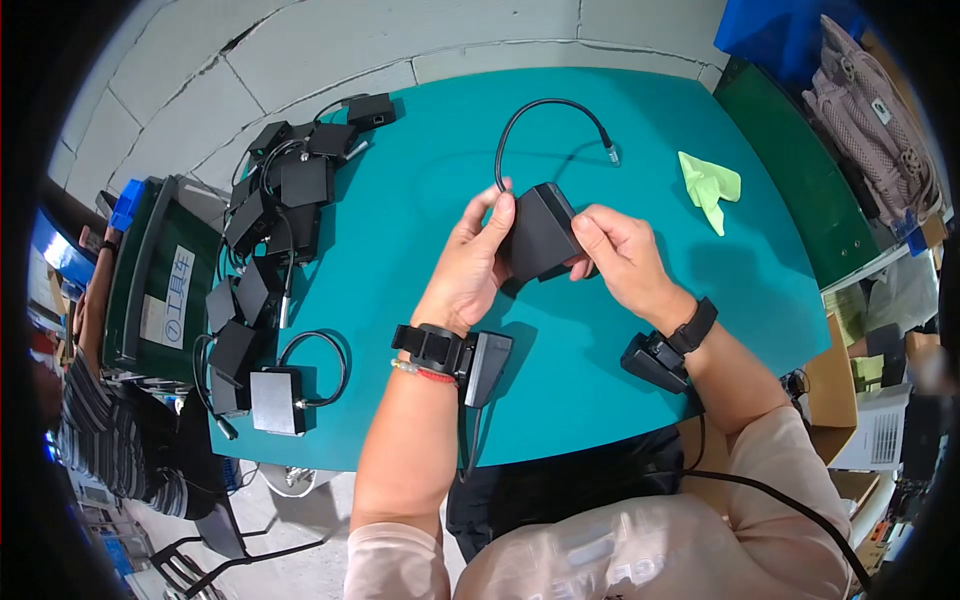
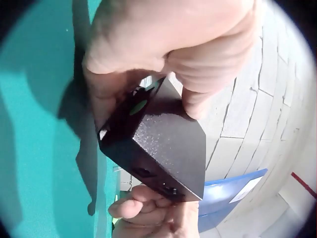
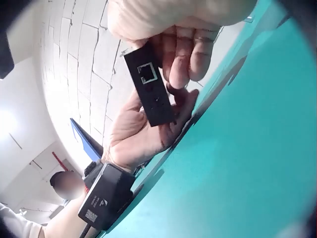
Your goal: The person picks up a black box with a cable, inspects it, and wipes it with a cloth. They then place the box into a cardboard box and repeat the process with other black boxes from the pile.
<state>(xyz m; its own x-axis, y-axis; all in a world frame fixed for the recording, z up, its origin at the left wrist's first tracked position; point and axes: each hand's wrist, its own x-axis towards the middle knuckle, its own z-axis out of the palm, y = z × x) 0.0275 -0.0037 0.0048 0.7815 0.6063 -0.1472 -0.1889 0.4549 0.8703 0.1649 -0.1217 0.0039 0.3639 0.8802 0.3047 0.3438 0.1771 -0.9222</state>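
A black box point(image 1: 541, 232) is held up over the green tabletop, gripped from both sides. My left hand point(image 1: 468, 258) holds its left side, thumb on the face and the other fingers behind. On the opposite edge, my right hand point(image 1: 630, 258) pinches it between thumb and fingers. From the box's far end, a black cable point(image 1: 540, 102) arcs away to a metal connector point(image 1: 613, 154). One narrow side shows a square network port point(image 3: 147, 73) in the right wrist view. The left wrist view shows the box point(image 2: 171, 141) tilted, with a greenish patch inside an opening near my left fingers.
Several black boxes with cables point(image 1: 300, 182) are piled along the table's left side. A box with a pale face point(image 1: 277, 400) lies near the front left. A light green cloth point(image 1: 710, 188) rests at the right. Another person point(image 1: 125, 430) is beyond the left edge.
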